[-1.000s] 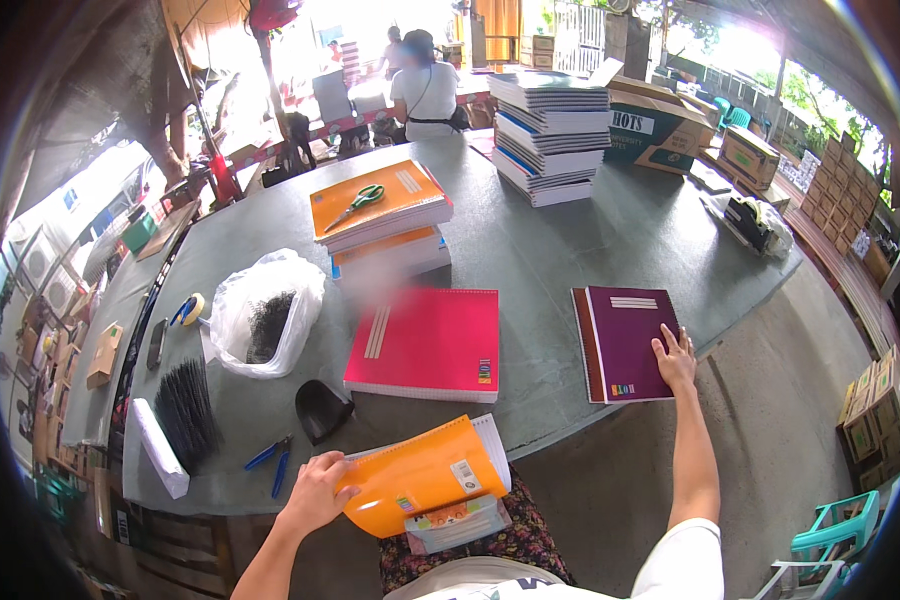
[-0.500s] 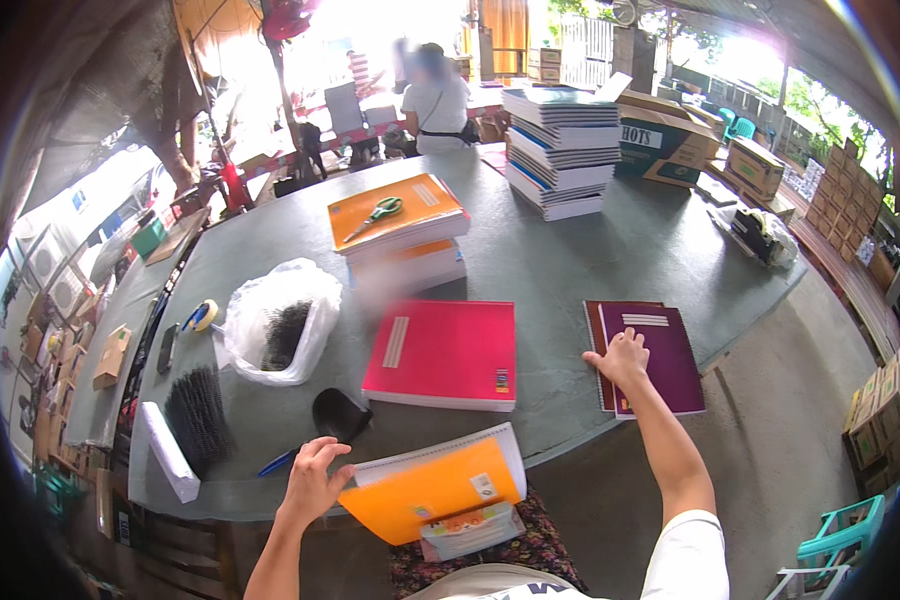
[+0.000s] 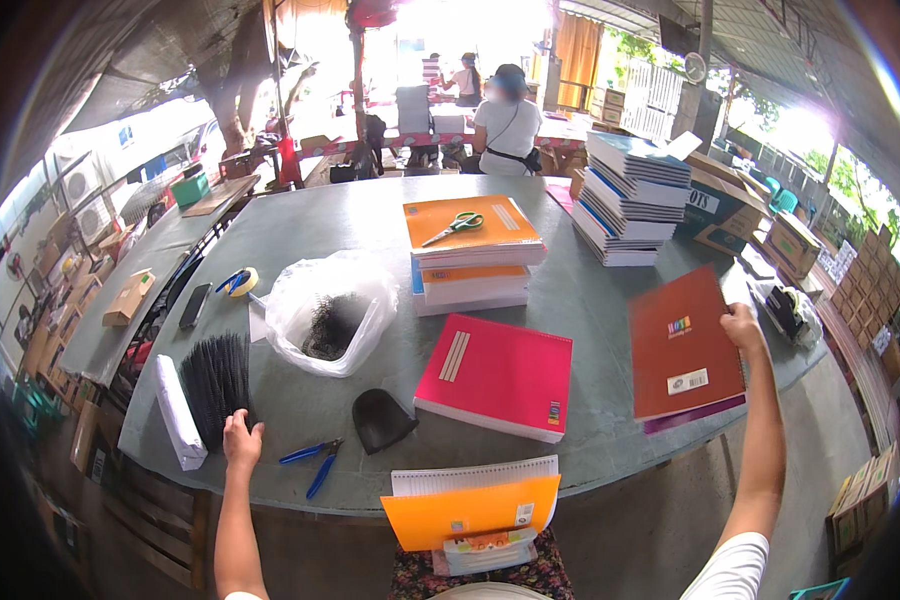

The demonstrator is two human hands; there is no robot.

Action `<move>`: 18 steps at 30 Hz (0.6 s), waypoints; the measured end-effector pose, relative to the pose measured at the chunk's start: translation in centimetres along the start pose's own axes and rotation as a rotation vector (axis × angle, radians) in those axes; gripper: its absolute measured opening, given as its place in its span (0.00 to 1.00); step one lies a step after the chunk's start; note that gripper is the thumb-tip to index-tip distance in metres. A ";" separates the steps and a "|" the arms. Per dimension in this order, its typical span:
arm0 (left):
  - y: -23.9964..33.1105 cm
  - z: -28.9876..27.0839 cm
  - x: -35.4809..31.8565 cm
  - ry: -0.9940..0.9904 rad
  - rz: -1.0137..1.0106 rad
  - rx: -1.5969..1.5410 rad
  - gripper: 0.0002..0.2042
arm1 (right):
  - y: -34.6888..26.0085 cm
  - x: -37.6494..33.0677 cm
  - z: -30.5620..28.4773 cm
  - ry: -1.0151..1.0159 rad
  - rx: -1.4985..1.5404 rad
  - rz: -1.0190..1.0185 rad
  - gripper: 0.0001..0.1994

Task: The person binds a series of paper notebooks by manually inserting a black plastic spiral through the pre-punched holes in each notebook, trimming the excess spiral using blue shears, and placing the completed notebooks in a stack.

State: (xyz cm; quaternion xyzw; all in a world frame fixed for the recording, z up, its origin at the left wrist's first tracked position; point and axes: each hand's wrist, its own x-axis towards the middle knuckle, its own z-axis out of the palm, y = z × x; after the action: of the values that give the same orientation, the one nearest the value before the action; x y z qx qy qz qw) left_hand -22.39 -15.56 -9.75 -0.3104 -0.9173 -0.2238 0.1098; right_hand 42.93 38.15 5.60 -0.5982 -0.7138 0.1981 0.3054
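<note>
My right hand is closed on the right edge of a brown spiral notebook. A purple notebook shows from under its near edge. My left hand is at the near end of a bundle of thin black spiral coils, its fingers curled against them. An orange spiral notebook leans at the table's front edge by my lap, opened to lined pages, with a soft plastic packet against it. Blue-handled cutters and a black curved pouch-like thing lie between my hands.
Pink notebooks lie mid-table, before an orange stack topped with scissors. A white bag holds black clippings. A white roll flanks the coils. A tall notebook stack stands beside a carton. A person sits beyond.
My left hand has left the orange notebook and reached the black coils. The brown notebook, earlier beneath the purple one, is now above it in my right hand. The view has shifted.
</note>
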 end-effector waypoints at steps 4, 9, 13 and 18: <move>-0.3 3.0 1.7 -0.074 -0.187 0.203 0.22 | 4.9 1.3 1.1 -0.119 0.619 0.160 0.09; 0.1 2.9 4.0 -0.141 -0.327 0.292 0.09 | 10.9 -4.0 8.7 -0.054 -0.441 0.277 0.10; -0.4 1.2 4.2 0.015 -0.245 0.326 0.10 | 9.2 -12.2 12.2 0.309 -0.576 -0.085 0.14; -0.5 -2.4 3.6 0.403 -0.164 0.112 0.09 | -0.1 -23.2 15.1 -0.162 0.472 -0.084 0.17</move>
State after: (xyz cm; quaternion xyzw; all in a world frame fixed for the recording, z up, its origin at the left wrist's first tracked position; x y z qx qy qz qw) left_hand -25.36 -15.19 -6.58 -0.1771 -0.9100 -0.2383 0.2895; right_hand 34.98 16.79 -10.09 -0.4622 -0.6941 0.3938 0.3866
